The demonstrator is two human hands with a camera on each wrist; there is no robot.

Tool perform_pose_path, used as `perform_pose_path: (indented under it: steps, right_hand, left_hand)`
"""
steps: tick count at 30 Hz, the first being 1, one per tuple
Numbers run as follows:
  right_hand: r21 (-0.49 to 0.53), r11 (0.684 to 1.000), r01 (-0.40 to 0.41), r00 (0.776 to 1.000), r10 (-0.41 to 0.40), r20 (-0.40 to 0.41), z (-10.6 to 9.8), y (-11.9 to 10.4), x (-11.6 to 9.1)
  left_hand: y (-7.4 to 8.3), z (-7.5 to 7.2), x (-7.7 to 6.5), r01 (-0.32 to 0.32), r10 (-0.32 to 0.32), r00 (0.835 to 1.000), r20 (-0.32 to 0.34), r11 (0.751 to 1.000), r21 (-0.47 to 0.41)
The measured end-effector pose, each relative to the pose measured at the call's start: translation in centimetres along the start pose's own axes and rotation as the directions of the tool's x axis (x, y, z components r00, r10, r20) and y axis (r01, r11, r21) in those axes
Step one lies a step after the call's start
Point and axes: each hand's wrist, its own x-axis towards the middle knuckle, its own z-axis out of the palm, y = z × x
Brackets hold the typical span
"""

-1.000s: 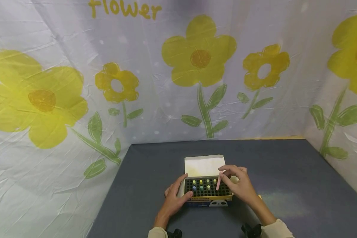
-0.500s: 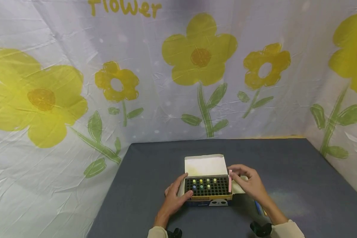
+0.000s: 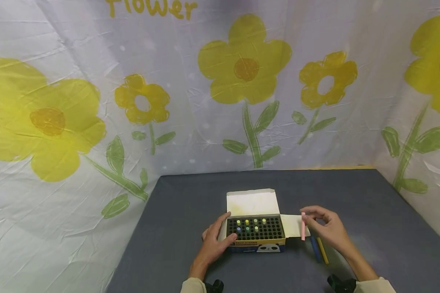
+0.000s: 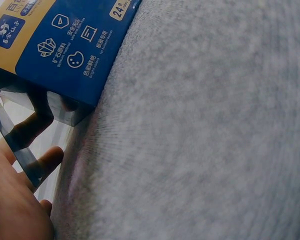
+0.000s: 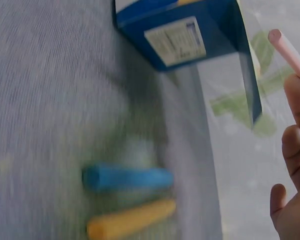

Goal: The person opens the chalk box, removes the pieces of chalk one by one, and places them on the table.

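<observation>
A blue and yellow chalk box (image 3: 247, 248) stands on the table with its lid raised. Several chalk sticks poke from holes in its black insert (image 3: 267, 235). At its left end my left hand (image 3: 212, 246) holds the box, thumb on the near corner and fingers along the side. Off to the box's right, my right hand (image 3: 328, 228) pinches a pink chalk stick (image 3: 303, 230) between thumb and fingertips, in front of the right side flap (image 3: 290, 226). The right wrist view shows the pink stick's end (image 5: 285, 47) beyond the fingertips.
A blue chalk stick (image 3: 316, 249) and a yellow chalk stick (image 3: 323, 250) lie side by side on the dark table (image 3: 190, 203), just below the right hand. Fabric walls (image 3: 190, 134) with printed flowers surround the table's back and sides.
My right hand has carried the pink chalk stick rightward, from above the insert to beyond the box. The blue and yellow sticks have come into view. My left hand has stayed on the box.
</observation>
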Motion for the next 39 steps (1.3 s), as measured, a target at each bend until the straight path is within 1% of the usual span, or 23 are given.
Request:
perform_pose_path:
  steps: [2,5,7,11,14,18,20,25,29,31,34,39]
  right_hand:
    - [-0.021,0.999,-0.031,0.999,0.031,0.008,-0.7,0.4,-0.4]
    - [-0.036,0.993,-0.111,0.993,0.112,0.028,-1.9,1.0,-0.9]
    - [-0.048,0.984,-0.171,0.983,0.173,0.054,-2.7,1.4,-1.2]
    - [-0.078,0.958,-0.276,0.952,0.284,0.114,-4.0,2.5,-1.9]
    - [-0.083,0.949,-0.305,0.936,0.315,0.157,-4.6,3.3,-2.4]
    - [-0.059,0.941,-0.334,0.918,0.339,0.208,-5.0,4.0,-2.9]
    - [-0.052,0.933,-0.357,0.904,0.359,0.23,-5.2,4.3,-3.0]
    - [-0.069,0.926,-0.372,0.876,0.374,0.304,-5.4,4.9,-3.2]
    - [-0.089,0.929,-0.36,0.864,0.368,0.343,-5.5,5.3,-3.4]
    - [-0.1,0.932,-0.348,0.865,0.36,0.35,-5.4,5.5,-3.5]
    - [-0.13,0.94,-0.316,0.873,0.341,0.348,-5.3,5.6,-3.5]
    - [-0.176,0.933,-0.312,0.886,0.353,0.3,-5.0,5.4,-3.6]
  left_hand:
    - [0.0,0.0,0.0,0.002,-0.002,1.0,-0.001,1.0,-0.003]
    - [0.1,0.0,0.0,0.002,-0.002,1.0,-0.004,1.0,-0.01]
    - [0.2,0.0,0.0,-0.001,0.001,1.0,-0.003,1.0,-0.014]
    - [0.3,0.0,0.0,0.006,-0.006,1.0,-0.005,1.0,-0.017]
    - [0.4,0.0,0.0,0.019,-0.019,1.0,-0.008,1.0,-0.017]
    - [0.5,-0.1,-0.1,0.024,-0.024,1.0,-0.006,0.999,-0.021]
    - [0.5,-0.1,-0.1,0.027,-0.027,1.0,-0.005,0.999,-0.02]
    - [0.6,-0.2,-0.1,0.018,-0.018,1.0,-0.002,1.0,-0.023]
    - [0.6,-0.1,-0.1,0.007,-0.007,1.0,-0.002,1.0,-0.026]
    - [0.5,-0.1,-0.2,0.006,-0.006,1.0,-0.002,1.0,-0.027]
    - [0.4,-0.1,-0.2,0.003,-0.003,1.0,0.0,1.0,-0.027]
    - [0.4,-0.1,-0.2,0.006,-0.006,1.0,0.008,0.999,-0.032]
